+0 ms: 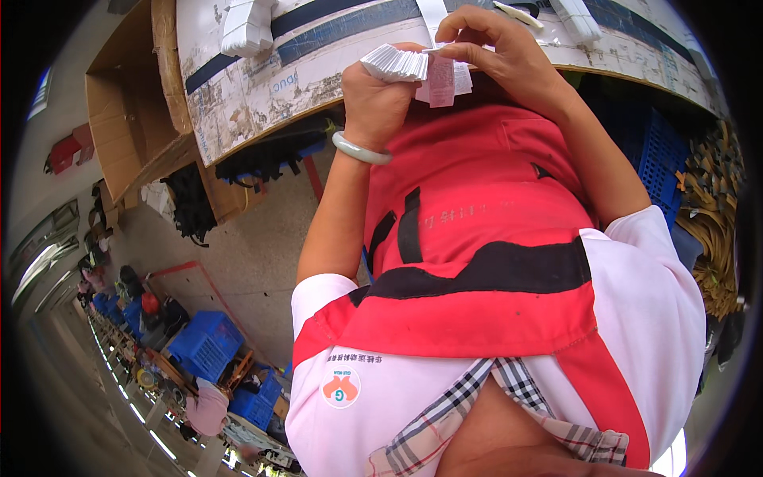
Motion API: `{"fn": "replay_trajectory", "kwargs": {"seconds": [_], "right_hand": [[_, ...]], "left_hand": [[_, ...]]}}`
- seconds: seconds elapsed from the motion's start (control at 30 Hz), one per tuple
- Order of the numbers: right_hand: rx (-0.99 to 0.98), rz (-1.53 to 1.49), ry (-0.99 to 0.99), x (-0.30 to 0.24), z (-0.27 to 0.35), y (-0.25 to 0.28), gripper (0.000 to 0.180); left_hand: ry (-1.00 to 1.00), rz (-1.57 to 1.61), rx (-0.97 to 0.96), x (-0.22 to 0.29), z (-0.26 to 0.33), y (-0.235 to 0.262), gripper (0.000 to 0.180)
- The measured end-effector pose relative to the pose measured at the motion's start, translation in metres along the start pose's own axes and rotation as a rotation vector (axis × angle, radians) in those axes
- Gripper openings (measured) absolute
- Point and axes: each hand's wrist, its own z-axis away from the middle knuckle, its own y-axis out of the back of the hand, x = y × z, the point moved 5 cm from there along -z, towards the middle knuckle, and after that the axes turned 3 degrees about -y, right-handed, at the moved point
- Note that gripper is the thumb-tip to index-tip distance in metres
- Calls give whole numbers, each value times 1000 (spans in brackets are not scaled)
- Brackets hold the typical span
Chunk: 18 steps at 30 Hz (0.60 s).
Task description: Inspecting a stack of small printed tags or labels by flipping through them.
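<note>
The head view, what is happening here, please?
A person in a red apron holds a stack of small white paper tags in the left hand. The right hand pinches one pinkish tag at the stack's edge. Both hands are raised near a worn worktable.

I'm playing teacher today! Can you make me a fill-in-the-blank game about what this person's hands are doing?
1. The left hand grips a stack of small ____ tags.
2. The right hand pinches one tag that is ____ in colour.
3. A pale green ____ circles the left wrist.
4. The apron is red with ____ bands.

Missing words: white; pink; bangle; black
</note>
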Motion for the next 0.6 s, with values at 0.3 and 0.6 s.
{"fn": "replay_trajectory", "kwargs": {"seconds": [0.3,0.6], "right_hand": [[-24,-239,-163,23,11,-8,15],[-30,-338,-210,24,14,-15,14]], "left_hand": [[98,152,16,-1,5,-2,22],[-18,154,33,-1,8,-3,23]]}}
